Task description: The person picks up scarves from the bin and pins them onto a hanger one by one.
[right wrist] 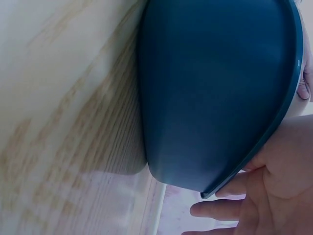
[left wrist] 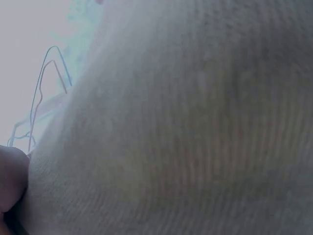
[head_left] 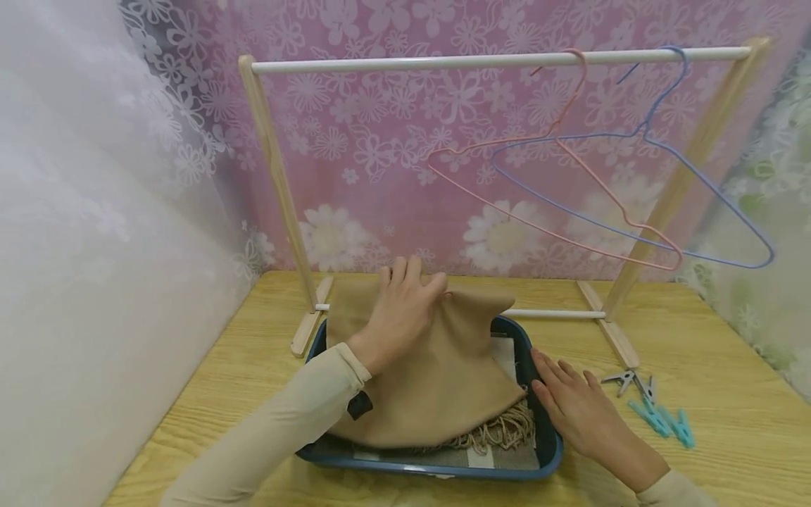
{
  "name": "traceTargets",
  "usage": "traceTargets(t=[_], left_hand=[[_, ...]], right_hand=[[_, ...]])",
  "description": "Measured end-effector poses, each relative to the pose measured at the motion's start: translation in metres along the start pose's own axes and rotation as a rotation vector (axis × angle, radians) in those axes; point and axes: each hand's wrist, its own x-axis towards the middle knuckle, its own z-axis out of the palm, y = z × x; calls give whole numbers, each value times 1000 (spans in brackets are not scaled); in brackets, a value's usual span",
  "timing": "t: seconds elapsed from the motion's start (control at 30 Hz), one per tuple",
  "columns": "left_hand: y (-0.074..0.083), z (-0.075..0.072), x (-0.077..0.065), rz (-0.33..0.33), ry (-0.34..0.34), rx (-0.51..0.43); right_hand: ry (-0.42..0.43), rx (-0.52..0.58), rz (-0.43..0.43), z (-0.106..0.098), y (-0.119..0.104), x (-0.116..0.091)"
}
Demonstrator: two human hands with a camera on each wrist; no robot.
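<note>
My left hand (head_left: pixel 402 306) grips the upper edge of a tan cloth (head_left: pixel 437 380) and holds it raised over a dark blue plastic basin (head_left: pixel 550 451). The cloth hangs down into the basin and hides much of what lies inside. In the left wrist view, beige ribbed fabric (left wrist: pixel 171 117) fills most of the picture, with part of a finger (left wrist: pixel 12 178) at the left edge. My right hand (head_left: pixel 576 408) rests against the basin's right rim, its fingers extended. The right wrist view shows that hand (right wrist: pixel 274 181) at the rim and the basin's outer wall (right wrist: pixel 215 93).
Brown fringe (head_left: pixel 507 426) and grey-and-white cloth (head_left: pixel 481 458) lie in the basin. Behind stands a wooden rack with a white bar (head_left: pixel 405 65), from which a pink hanger (head_left: pixel 481 201) and a blue hanger (head_left: pixel 716 193) hang. Grey clips (head_left: pixel 624 380) and turquoise clothespins (head_left: pixel 652 419) lie at right.
</note>
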Motion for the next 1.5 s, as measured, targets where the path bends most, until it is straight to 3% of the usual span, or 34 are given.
traceTargets(t=[0.43,0.67,0.8,1.03,1.13,1.27,1.5], left_hand=[[-13,-13,6,-15,12,-55],[-17,-19,10,-14,46,-65],[-17,-22,10,3,72,-44],[-13,-27,11,29,121,40],[-14,-29,13,40,125,36],[-17,-31,15,50,137,2],[-20,-34,16,63,136,2]], right_hand=[[49,-18,-65,-7,2,-1],[183,-2,-95,-22,13,0],[353,33,-46,-48,21,1],[896,75,-73,-108,37,24],[1010,54,-78,-132,46,41],[936,18,-45,-155,57,60],[603,112,132,-162,71,78]])
